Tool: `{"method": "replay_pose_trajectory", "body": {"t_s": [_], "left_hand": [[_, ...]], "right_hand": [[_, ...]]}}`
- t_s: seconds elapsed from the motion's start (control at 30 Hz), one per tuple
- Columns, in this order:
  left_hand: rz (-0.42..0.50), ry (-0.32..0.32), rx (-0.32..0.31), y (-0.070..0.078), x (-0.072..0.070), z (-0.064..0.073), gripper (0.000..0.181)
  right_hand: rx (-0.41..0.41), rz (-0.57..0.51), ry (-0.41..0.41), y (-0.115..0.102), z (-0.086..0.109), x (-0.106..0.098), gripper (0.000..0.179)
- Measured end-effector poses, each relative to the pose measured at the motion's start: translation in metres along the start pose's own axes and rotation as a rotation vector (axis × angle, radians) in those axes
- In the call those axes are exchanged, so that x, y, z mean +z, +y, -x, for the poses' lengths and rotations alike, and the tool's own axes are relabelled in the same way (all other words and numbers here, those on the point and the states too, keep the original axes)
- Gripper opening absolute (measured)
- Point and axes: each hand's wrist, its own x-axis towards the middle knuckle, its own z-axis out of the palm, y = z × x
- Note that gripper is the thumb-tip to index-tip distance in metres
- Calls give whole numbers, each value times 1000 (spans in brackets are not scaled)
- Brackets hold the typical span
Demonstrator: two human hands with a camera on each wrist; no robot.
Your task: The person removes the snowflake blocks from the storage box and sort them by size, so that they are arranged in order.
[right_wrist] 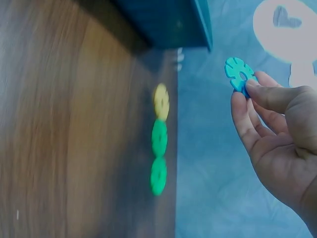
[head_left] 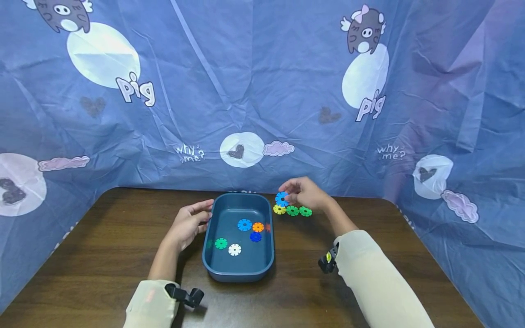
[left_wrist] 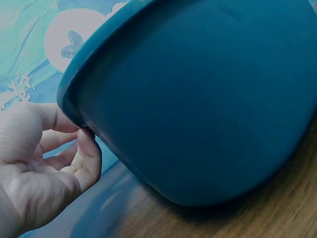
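Loosely, left hand (head_left: 186, 227) touches tray (head_left: 239, 276); right hand (head_left: 308, 194) pinches blue disc (head_left: 280, 198).

Light blue disc (head_left: 278, 199), yellow disc (head_left: 276, 210), dark teal tray (head_left: 239, 276), pig-patterned blue cloth (head_left: 262, 105)

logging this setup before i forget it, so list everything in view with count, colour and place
table: 1, brown, before the cloth
cloth: 1, printed blue, background
tray: 1, dark blue, on table
large disc: 1, light blue, in tray
small discs: 4, orange, dark blue, green, white, in tray
row discs: 3, yellow and two green, on table right of tray
held disc: 1, light blue, in right hand
wrist devices: 2, black, one per wrist
sleeves: 2, cream, on forearms
hands: 2, bare, left touching tray, right pinching held disc
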Motion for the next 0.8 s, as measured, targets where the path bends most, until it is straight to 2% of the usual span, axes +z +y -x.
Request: {"method": "replay_pose_trajectory", "body": {"t_s": [0.23,0.53,0.8], "left_hand": [[-3,3,5,-1,0,1,52],[10,0,6,-3,-1,1,52],[11,-3,0,-1,-1,2,53]], "right_hand": [[71,-41,115,35,13,-19,27],[125,-87,280,82,28,-31,33],[193,-162,436,105,42,-32,29]]}}
